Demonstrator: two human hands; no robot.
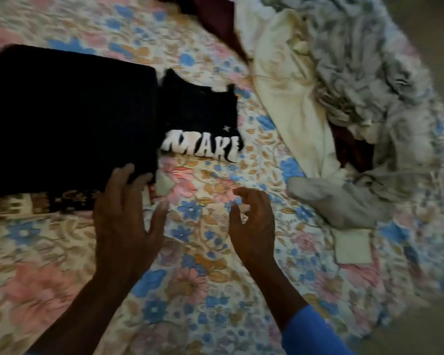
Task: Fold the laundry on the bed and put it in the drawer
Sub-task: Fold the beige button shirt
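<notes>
A folded black garment (69,119) lies flat on the floral bedspread (195,265) at the left. Beside it on the right sits a folded black shirt (200,114) with white lettering along its near edge. My left hand (128,216) has relaxed, spread fingers, and its fingertips touch the near right corner of the black garment. My right hand (251,221) hovers over the bedspread with loosely curled fingers and holds nothing. An unfolded heap of grey patterned cloth (364,80), cream cloth (292,98) and a dark red piece (223,19) lies at the right and far side.
A brown patterned cloth (62,201) shows under the black garment's near edge. A grey sleeve-like piece (338,203) trails from the heap toward me. A small cream cloth (354,247) lies at the right. The bed's edge and floor show at the far right.
</notes>
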